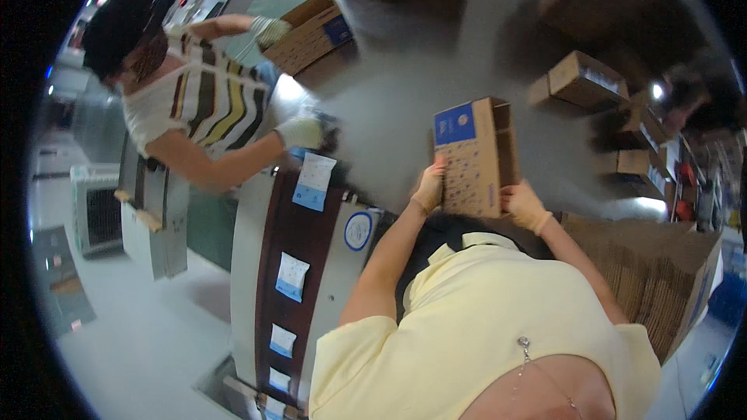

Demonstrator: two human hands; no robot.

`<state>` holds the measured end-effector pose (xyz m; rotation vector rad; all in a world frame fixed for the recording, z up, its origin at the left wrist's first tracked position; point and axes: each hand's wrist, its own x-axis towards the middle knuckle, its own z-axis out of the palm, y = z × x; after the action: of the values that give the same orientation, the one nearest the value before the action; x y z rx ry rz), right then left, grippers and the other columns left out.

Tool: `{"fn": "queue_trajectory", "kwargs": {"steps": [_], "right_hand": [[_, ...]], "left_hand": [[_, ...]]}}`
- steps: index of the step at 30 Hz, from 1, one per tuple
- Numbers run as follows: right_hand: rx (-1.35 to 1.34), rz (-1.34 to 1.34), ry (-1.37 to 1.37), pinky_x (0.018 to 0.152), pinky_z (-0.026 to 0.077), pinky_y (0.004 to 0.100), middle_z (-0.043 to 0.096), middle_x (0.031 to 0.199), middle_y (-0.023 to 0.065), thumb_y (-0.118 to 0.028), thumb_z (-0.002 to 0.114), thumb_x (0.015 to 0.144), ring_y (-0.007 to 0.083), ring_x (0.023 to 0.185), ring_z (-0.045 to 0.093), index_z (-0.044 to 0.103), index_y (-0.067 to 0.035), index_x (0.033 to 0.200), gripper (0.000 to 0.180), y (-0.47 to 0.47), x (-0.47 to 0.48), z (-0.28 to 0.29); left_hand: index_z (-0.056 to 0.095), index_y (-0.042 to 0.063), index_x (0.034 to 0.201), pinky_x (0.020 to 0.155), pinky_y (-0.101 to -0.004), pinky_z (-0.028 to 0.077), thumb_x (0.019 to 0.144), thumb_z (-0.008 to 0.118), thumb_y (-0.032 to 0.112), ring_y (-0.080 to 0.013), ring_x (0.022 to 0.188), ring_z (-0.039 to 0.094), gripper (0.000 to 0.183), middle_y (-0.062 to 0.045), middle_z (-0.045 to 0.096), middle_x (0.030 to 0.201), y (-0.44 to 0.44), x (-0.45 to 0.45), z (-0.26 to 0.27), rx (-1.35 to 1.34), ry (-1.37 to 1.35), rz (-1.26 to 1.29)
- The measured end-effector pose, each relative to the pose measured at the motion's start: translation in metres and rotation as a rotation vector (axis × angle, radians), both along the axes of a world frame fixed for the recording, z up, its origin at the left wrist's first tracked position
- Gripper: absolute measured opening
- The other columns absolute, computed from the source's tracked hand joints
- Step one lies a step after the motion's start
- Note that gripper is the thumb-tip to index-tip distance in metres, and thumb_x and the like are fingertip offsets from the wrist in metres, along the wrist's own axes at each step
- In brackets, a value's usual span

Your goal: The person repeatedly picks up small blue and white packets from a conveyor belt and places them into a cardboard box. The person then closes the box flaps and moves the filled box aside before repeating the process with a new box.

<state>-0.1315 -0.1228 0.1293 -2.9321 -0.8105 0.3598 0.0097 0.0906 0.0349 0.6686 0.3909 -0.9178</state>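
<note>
Between my hands is a printed cardboard box [467, 169] with a blue panel at one end. It is tilted, and its open side faces right. My left hand [430, 186], in a pale glove, grips the box's left edge. On the other side my right hand [527, 207], also gloved, holds the lower right edge near the opening. Part of the box's inside is in shadow, so I cannot tell whether anything lies in it. Left of me runs a conveyor with a dark belt [292, 233], carrying several white-and-blue packets [293, 277].
Across the conveyor a co-worker [216, 93] in striped clothing and gloves holds another printed box [309, 41]. Flattened cartons [636, 274] are stacked at my right. Open cartons [589, 81] stand on the floor farther right. A grey cooler unit [96, 210] is at far left.
</note>
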Motion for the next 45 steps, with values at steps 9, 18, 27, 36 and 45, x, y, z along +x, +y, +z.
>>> {"fn": "queue_trajectory", "kwargs": {"steps": [9,18,27,36,45], "right_hand": [[-0.060,-0.131,0.254,0.068,0.054,0.0409,0.067,0.081,0.0123,-0.011,0.060,0.075,0.0278,0.082,0.065,0.069,-0.008,0.077,0.011,0.100,0.051,0.039],[-0.059,-0.052,0.247,0.072,0.053,0.0373,0.067,0.084,0.0120,-0.011,0.061,0.078,0.0269,0.088,0.064,0.071,-0.010,0.081,0.010,0.098,0.057,0.039],[-0.018,-0.048,0.257,0.074,0.053,0.0360,0.067,0.085,0.0057,-0.014,0.060,0.079,0.0238,0.090,0.063,0.069,-0.011,0.085,0.012,0.091,0.055,0.043],[-0.167,-0.008,0.339,0.076,0.053,0.0351,0.069,0.087,0.0045,-0.022,0.064,0.081,0.0222,0.094,0.062,0.069,-0.010,0.091,0.016,0.097,0.067,0.059],[-0.173,-0.152,0.342,0.078,0.052,0.0368,0.069,0.087,0.0047,-0.030,0.068,0.080,0.0236,0.094,0.061,0.069,-0.010,0.092,0.023,0.104,0.061,0.052]], "left_hand": [[0.056,0.004,0.102,0.079,-0.0489,0.049,0.096,0.045,0.034,-0.0386,0.096,0.059,0.032,-0.020,0.061,0.102,-0.006,0.019,0.038,1.477,-1.003,-0.053],[0.044,0.002,0.126,0.074,-0.0439,0.051,0.093,0.054,0.024,-0.0405,0.083,0.062,0.041,-0.021,0.062,0.107,0.042,0.053,0.061,0.744,-0.916,-0.315],[0.022,-0.004,0.142,0.106,-0.0402,0.033,0.082,0.062,0.009,-0.0386,0.128,0.039,0.073,-0.026,0.036,0.140,-0.004,0.001,0.070,1.562,-1.508,-0.394],[0.016,0.008,0.147,0.102,-0.0421,0.038,0.089,0.052,0.009,-0.0377,0.125,0.044,0.068,-0.020,0.038,0.142,0.007,0.020,0.036,1.038,-1.185,-0.332],[0.060,0.009,0.102,0.095,-0.0432,0.039,0.085,0.057,0.018,-0.0263,0.097,0.059,0.019,-0.008,0.065,0.099,0.118,-0.030,0.055,1.508,-1.660,-0.316]]}}
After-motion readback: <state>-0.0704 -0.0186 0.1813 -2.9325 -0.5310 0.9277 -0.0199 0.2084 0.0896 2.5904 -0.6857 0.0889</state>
